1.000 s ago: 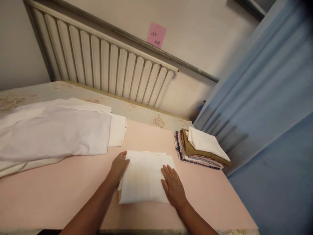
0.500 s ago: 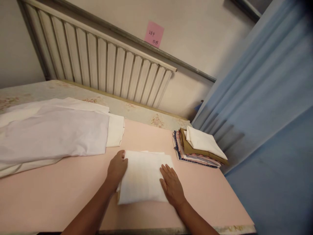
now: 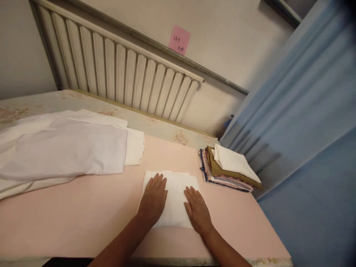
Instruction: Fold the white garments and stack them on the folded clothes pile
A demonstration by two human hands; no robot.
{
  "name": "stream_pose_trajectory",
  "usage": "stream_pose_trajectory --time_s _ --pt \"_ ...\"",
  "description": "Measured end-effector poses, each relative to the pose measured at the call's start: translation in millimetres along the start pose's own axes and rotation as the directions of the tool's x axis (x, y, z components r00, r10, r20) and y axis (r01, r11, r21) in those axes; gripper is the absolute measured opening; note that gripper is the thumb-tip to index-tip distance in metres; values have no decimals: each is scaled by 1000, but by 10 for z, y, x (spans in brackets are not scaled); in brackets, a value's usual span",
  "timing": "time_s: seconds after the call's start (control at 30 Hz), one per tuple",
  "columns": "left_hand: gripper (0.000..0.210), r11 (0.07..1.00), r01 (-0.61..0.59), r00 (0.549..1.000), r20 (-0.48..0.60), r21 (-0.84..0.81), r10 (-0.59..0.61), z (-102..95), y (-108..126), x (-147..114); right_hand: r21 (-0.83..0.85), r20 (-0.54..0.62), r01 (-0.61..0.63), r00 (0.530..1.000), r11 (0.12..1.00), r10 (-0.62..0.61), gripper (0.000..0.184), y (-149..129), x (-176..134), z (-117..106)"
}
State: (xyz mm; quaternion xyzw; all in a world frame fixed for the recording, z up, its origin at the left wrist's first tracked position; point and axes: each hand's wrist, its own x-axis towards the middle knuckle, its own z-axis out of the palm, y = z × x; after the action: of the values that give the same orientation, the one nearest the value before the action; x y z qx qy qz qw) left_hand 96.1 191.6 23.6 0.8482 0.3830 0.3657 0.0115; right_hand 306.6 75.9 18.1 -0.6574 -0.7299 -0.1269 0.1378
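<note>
A white folded cloth (image 3: 175, 202) lies flat on the pink table covering (image 3: 91, 218), directly in front of me. My left hand (image 3: 154, 196) rests palm down on its left part, fingers stretched out. On the right part lies my right hand (image 3: 197, 209), also flat, with the thumb a little apart from the fingers. Both hands press on the cloth from above and grip nothing. The cloth's left edge and near left corner are partly hidden under my left hand and wrist.
Long white fabric pieces (image 3: 69, 148) lie in a heap at the left. A stack of folded fabrics (image 3: 236, 163), white, brown and patterned, sits at the right by a blue curtain (image 3: 300, 122). Behind the table are a radiator (image 3: 122, 74) and a pink note (image 3: 179, 40).
My left hand has moved from the cloth's left edge onto its top and now lies flat. The right hand stays on the right part. The view has shifted slightly.
</note>
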Motion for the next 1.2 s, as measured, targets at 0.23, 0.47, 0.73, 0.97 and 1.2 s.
stream_pose_trajectory --time_s 0.23,0.47,0.73,0.97,1.2 --pt "41 998 -22 985 171 57 11 87 41 -153 -4 35 -8 999 1000 8 46 -5 9 -4" --pt "48 997 -6 971 239 73 -12 72 -50 -171 1 25 -3 1000 1000 3 47 0 2 6" --pt "49 995 1 976 214 102 -23 86 -81 -182 2 50 -3 999 1000 3 46 52 16 26" --pt "50 997 4 980 199 82 -20 103 -115 -197 -25 16 -24 1000 999 24 46 153 82 89" --pt "50 998 41 979 198 55 -51 118 -139 -195 -29 -14 -83 996 996 82 44 191 78 148"
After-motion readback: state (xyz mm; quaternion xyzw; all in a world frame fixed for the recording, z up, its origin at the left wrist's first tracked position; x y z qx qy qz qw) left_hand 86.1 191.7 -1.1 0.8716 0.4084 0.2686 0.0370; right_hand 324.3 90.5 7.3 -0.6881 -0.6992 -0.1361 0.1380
